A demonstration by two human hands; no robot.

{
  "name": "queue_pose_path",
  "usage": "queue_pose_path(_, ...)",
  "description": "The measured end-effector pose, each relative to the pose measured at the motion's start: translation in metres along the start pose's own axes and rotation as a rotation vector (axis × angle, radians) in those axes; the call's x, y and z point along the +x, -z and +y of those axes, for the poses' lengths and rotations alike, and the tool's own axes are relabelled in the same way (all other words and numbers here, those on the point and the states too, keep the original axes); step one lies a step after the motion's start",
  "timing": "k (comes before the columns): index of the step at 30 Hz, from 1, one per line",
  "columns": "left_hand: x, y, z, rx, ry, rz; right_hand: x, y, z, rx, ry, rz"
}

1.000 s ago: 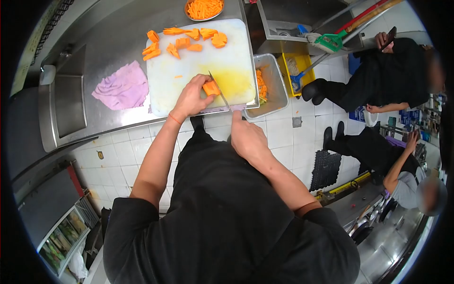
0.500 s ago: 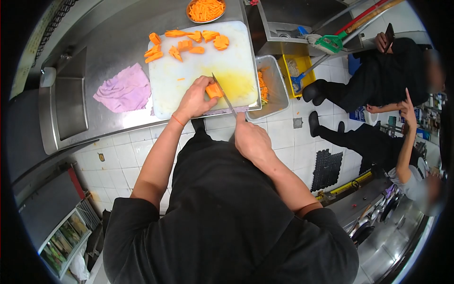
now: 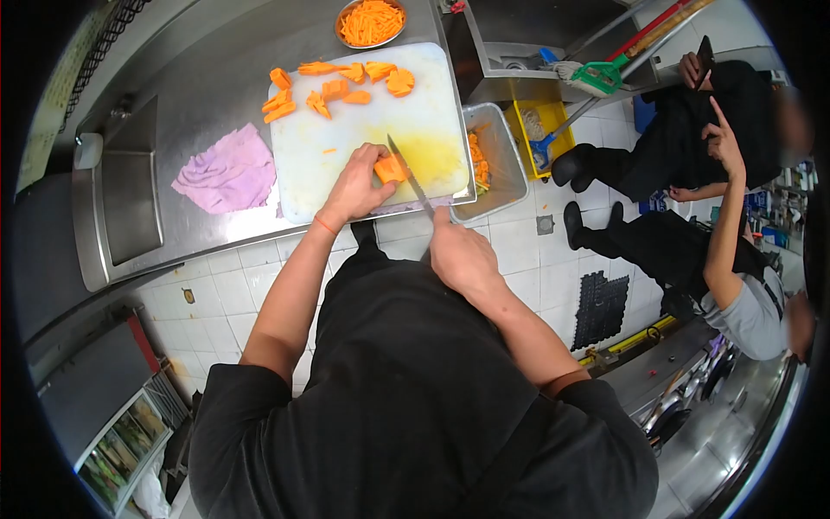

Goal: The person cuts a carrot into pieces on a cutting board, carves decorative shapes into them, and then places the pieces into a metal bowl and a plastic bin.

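My left hand (image 3: 353, 186) holds a block of carrot (image 3: 391, 169) against the white cutting board (image 3: 320, 173), near the board's front edge. In my right hand (image 3: 462, 251) is a knife (image 3: 411, 179), its blade along the right side of the block. Several cut carrot pieces (image 3: 335, 89) lie across the upper part of the board, and a small sliver (image 3: 329, 151) rests left of my left hand. Yellow stain colours the board's right part. Behind the board stands a metal bowl of carrot strips (image 3: 372, 23).
A pink cloth (image 3: 226, 170) lies left of the board, beside a sink (image 3: 131, 203). Right of the counter are a grey bin (image 3: 506, 173) with carrot scraps and a yellow bucket (image 3: 553, 117) with mops. Two people (image 3: 735, 112) are at the right, one holding a phone (image 3: 705, 60).
My hands, the knife and the carrot block have hardly moved. At the right, one person's raised hand has moved toward the other person's phone, and that person's head and body have shifted.
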State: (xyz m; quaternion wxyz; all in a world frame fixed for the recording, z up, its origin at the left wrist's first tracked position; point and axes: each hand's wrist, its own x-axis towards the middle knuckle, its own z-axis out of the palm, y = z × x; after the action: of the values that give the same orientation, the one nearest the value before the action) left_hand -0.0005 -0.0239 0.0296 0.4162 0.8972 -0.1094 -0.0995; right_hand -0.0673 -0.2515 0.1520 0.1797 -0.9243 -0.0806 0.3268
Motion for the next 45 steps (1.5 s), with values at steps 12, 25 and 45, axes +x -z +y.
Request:
queue_pose_path(12, -0.021, -0.031, 0.007, -0.134, -0.027, 0.059, 0.023, -0.02, 0.052, 0.081, -0.095, 0.119)
queue_pose_path(25, -0.024, 0.006, -0.002, -1.771, 0.06, -0.002, 0.022, -0.02, 0.046, 0.038, -0.157, 0.038)
queue_pose_path(45, -0.018, -0.027, -0.007, 0.079, -0.113, 0.376, 0.019, -0.028, 0.038, 0.073, -0.061, 0.165)
